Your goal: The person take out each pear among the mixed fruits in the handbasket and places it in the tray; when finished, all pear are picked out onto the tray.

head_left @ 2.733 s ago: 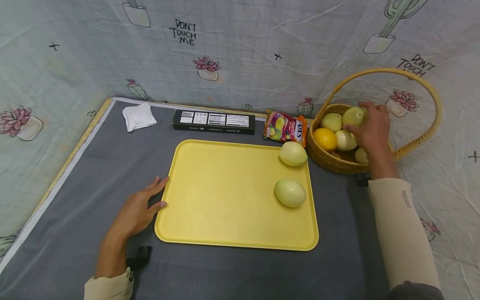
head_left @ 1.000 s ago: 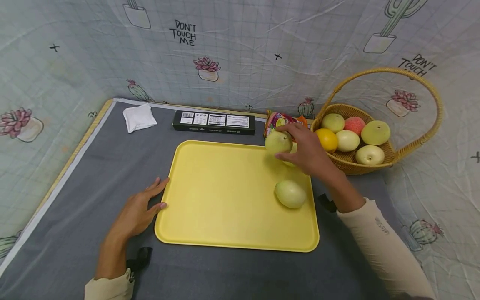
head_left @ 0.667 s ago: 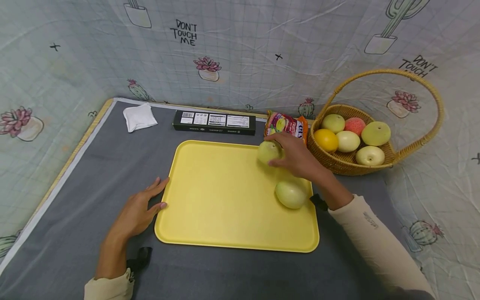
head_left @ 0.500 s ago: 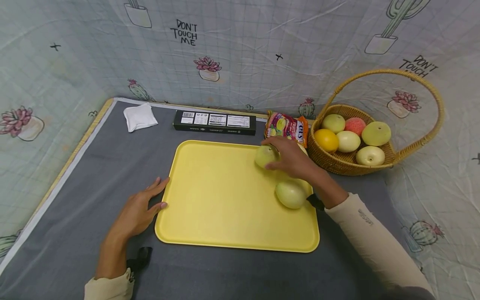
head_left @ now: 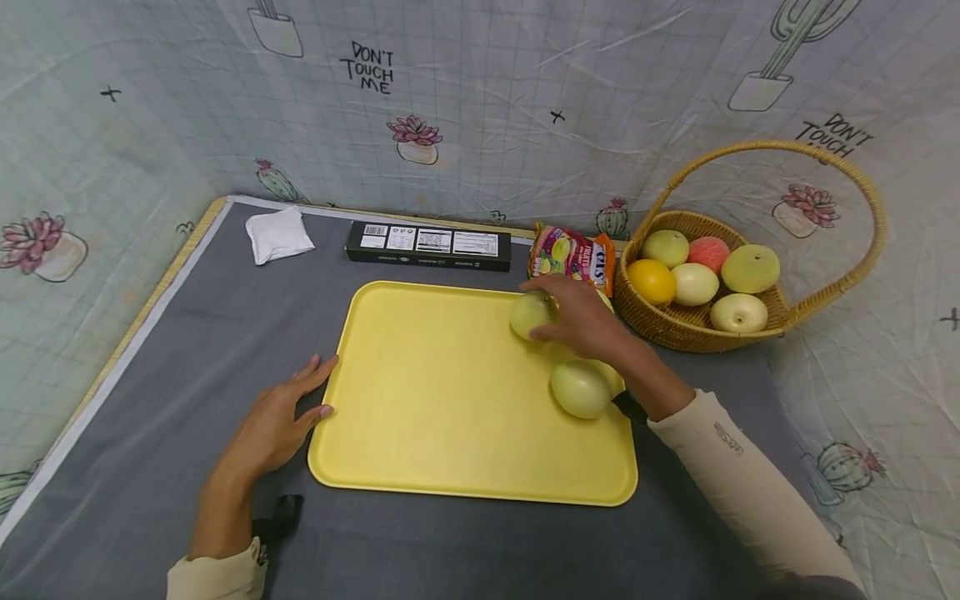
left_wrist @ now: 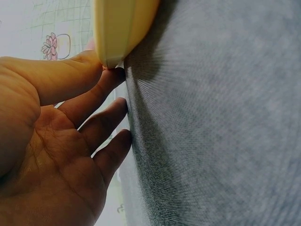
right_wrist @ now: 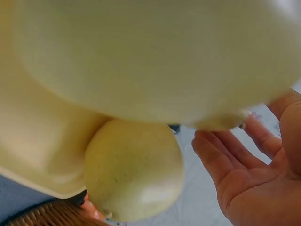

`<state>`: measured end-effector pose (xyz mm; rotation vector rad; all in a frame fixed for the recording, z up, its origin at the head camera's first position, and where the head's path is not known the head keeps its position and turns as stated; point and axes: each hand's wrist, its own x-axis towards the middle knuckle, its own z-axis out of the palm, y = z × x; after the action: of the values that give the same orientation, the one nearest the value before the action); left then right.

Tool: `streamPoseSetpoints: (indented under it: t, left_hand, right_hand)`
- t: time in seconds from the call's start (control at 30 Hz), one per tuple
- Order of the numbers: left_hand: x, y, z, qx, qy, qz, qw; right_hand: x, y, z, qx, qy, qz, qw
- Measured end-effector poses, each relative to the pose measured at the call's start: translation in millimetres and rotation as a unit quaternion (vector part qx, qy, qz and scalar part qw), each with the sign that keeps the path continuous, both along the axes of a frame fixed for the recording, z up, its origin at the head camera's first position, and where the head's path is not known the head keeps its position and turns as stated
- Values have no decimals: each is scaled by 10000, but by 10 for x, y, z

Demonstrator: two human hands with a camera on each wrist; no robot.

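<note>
My right hand curls its thumb and fingers round a round yellow-green fruit at the far right part of the yellow tray. The fruit appears to rest on the tray. A pale green oval fruit lies just nearer; it looms large in the right wrist view. Another pale fruit is mostly covered by the right hand but shows in the right wrist view below the big one. My left hand has its index finger and thumb extended against the tray's left edge, other fingers loosely spread in the left wrist view.
A wicker basket with a tall handle holds several fruits, among them an orange-yellow one and a red one. Along the back lie a bright snack packet, a long black box and a folded white cloth.
My right hand has carried the round yellow-green fruit from the basket leftward and down to the tray, and stays almost still in the latest frames. The left hand has not moved.
</note>
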<state>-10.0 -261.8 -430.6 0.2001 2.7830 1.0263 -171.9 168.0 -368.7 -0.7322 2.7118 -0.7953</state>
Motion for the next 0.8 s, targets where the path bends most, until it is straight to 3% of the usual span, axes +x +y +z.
streamPoseSetpoints:
  t: [0.4,0.6,0.8]
  left_hand:
    - [0,18,28,-53,-89,45,9999]
    - [0,23,33,-13,-133,67,9999]
    - [-1,22,35,-23,-127,64,9999]
  right_hand:
    - [37,436,268,-204,743,-938,9926]
    - [-22,810,301,-507,1449,-1472,9771]
    - [-78,1184,271,-740,1794,-1979,9608]
